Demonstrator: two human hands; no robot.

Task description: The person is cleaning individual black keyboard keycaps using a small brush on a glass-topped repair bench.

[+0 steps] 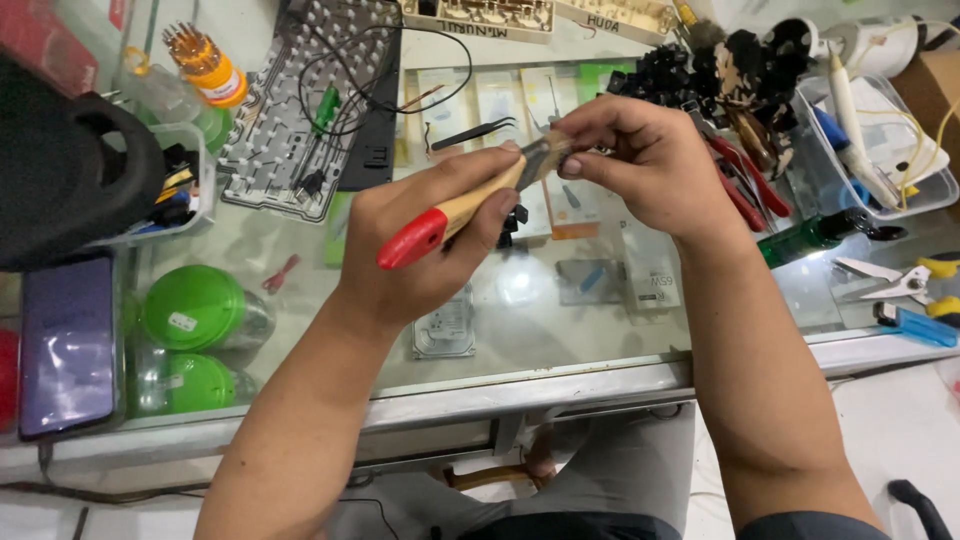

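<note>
Both forearms reach over the glass worktop (600, 330) — left hand (420, 245) wraps a red-tipped wooden-handled brush (455, 212), its long axis rising rightward — right hand (650, 165) pinches the bristle end.

Left hand (425, 235) fisted, right hand (640, 165) pinching fingertips, forearms converging.

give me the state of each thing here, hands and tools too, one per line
left hand: closed around the brush handle
brush: held level, red handle end pointing left, bristles at the right fingertips
right hand: fingertips pinching at the bristles, any held part hidden
keyboard frame: keycaps off, lying flat
scissors: lying on the glass counter, blades nearly shut
green lids: on their jars
</note>
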